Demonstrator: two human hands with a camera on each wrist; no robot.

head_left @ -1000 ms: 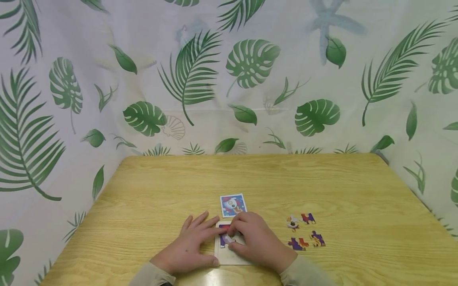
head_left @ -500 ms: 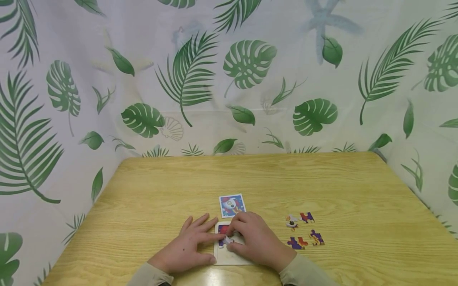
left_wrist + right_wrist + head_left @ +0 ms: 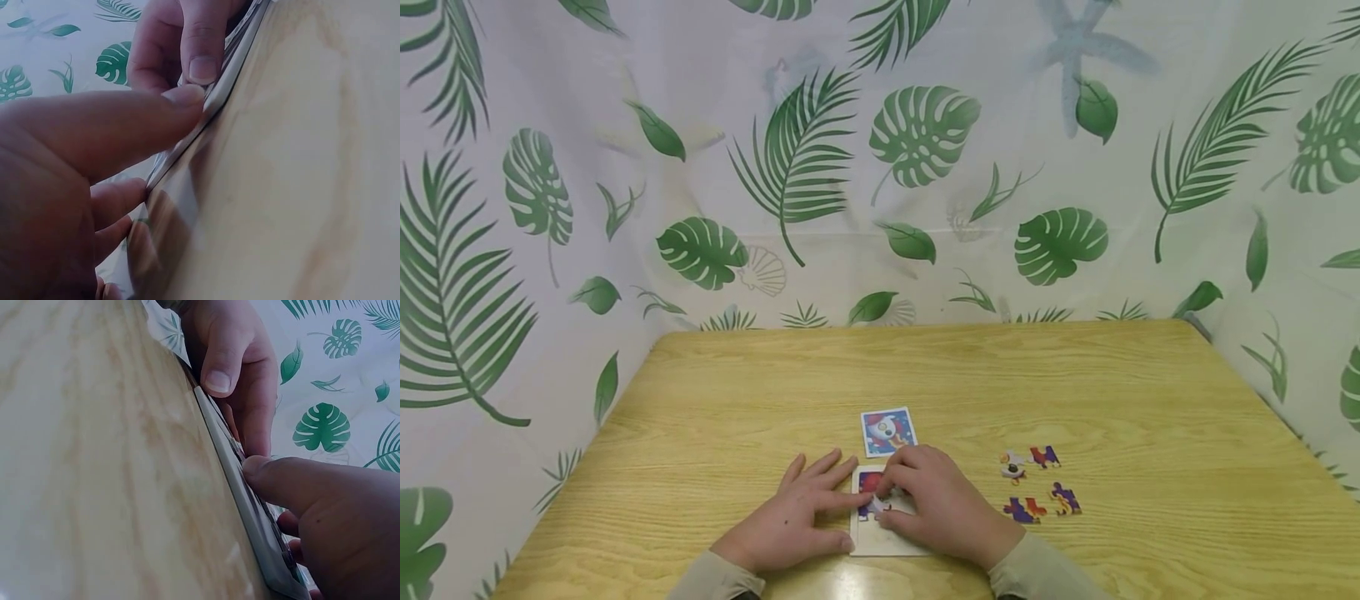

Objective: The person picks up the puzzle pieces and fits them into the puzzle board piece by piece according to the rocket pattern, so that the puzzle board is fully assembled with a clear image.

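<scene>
A shallow cream puzzle tray [image 3: 891, 543] lies between the hands near the table's front, with purple, red and white picture pieces in its upper left part. My left hand [image 3: 801, 515] rests at the tray's left side, fingers spread and the index fingertip on the pieces. Over the tray's right half, my right hand [image 3: 943, 510] pinches a mostly white jigsaw piece [image 3: 880, 504] between thumb and bent fingers; the hand hides much of it. Seen from the right wrist, the right thumb [image 3: 281, 478] bears down just inside the tray's rim [image 3: 234, 481].
A small picture card [image 3: 888, 432] of a white cartoon figure lies just beyond the tray. To the right are several loose jigsaw pieces [image 3: 1025, 510] on the wooden table [image 3: 737, 392]. A leaf-printed curtain [image 3: 835, 275] surrounds the table's back and sides.
My left index finger has dropped slightly, towards the white piece. Otherwise both hands, the tray and the loose pieces stay nearly where they were; the head view shifts a little.
</scene>
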